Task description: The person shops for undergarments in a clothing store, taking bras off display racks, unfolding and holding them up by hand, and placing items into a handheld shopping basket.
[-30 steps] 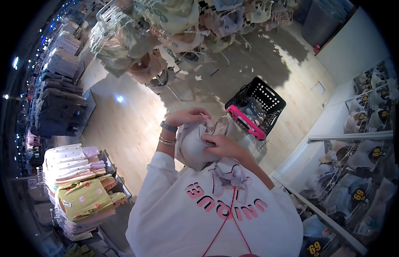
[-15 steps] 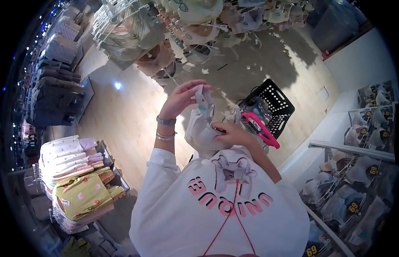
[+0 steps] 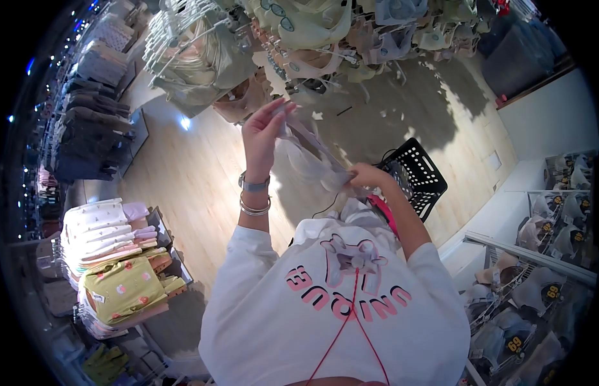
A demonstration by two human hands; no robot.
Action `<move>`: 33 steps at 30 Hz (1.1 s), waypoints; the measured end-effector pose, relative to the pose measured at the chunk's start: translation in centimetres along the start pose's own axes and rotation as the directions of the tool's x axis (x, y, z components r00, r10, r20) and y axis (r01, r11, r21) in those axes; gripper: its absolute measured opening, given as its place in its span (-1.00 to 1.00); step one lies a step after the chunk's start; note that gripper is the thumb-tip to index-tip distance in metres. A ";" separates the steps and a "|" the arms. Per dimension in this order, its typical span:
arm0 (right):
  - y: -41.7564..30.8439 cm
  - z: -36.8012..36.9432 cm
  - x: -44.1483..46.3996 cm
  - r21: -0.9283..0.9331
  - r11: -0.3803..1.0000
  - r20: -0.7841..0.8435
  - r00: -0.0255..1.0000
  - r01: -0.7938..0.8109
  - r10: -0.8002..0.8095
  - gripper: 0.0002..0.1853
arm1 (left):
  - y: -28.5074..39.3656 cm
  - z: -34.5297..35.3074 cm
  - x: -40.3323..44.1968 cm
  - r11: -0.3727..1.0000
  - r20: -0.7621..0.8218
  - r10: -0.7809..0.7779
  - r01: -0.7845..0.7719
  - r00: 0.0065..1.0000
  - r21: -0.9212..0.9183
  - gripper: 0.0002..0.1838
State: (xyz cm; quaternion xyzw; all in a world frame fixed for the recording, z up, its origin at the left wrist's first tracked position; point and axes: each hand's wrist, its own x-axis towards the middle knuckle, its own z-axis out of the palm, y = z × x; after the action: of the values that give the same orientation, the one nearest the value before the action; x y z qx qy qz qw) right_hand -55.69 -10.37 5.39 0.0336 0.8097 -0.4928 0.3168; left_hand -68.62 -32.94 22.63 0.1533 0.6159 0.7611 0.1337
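Observation:
A pale grey-white bra (image 3: 304, 162) is stretched out in the air between my two hands. My left hand (image 3: 266, 128), wearing a watch and bracelets on the wrist, pinches its upper left end near the strap. Lower and to the right, my right hand (image 3: 369, 175) has its fingers closed on the other end of the band. The cups hang between them, above the floor and in front of my white sweatshirt (image 3: 338, 315). Just beyond my right forearm stands a black basket (image 3: 423, 172) with a pink handle (image 3: 384, 215), partly hidden by the arm.
Racks of hanging bras (image 3: 306, 58) stand ahead. At the left are folded patterned garments (image 3: 122, 289) and dark hanging clothes (image 3: 90, 138). More bras with price tags hang on a wall display (image 3: 537, 289) at the right. The floor (image 3: 203, 186) is pale wood.
The bra has gone from bunched near my chest to spread out between both hands. My left hand has lifted slightly; my right hand has moved up and right to its other end.

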 end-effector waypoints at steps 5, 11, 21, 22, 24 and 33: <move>5.7 -4.9 2.2 0.007 0.997 -0.266 0.961 0.078 -0.074 -0.68 | -1.1 0.3 2.9 0.999 -0.136 0.036 -0.034 0.990 0.019 -0.69; 11.4 -7.6 4.2 -0.150 0.989 -0.586 0.806 -0.005 -0.085 -0.75 | -5.7 2.7 3.8 0.997 -0.285 0.013 0.009 0.959 0.078 -0.73; 18.1 -4.7 5.3 -0.140 0.959 -0.597 0.793 -0.247 0.117 -0.80 | -18.9 0.1 8.6 0.948 -0.318 -0.203 0.268 0.926 0.175 -0.76; 18.6 -4.3 5.8 -0.109 0.961 -0.575 0.805 -0.254 0.148 -0.78 | -20.4 -0.1 9.2 0.940 -0.337 -0.237 0.302 0.911 0.156 -0.77; 19.4 -4.0 7.6 -0.031 0.961 -0.511 0.830 -0.276 0.222 -0.70 | -24.3 -1.4 10.7 0.896 -0.398 -0.280 0.387 0.873 0.218 -0.79; 22.3 -9.0 13.7 0.342 0.908 -0.600 0.688 -0.242 0.409 -0.52 | -32.8 -6.0 22.1 0.866 -0.354 -0.372 0.459 0.858 0.201 -0.77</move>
State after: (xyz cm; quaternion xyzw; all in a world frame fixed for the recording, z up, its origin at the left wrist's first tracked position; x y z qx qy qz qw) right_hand -62.82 4.87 -16.57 0.3866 0.7850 -0.4762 0.0873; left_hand -90.80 -22.86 -9.08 -0.0858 0.7482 0.6336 0.1774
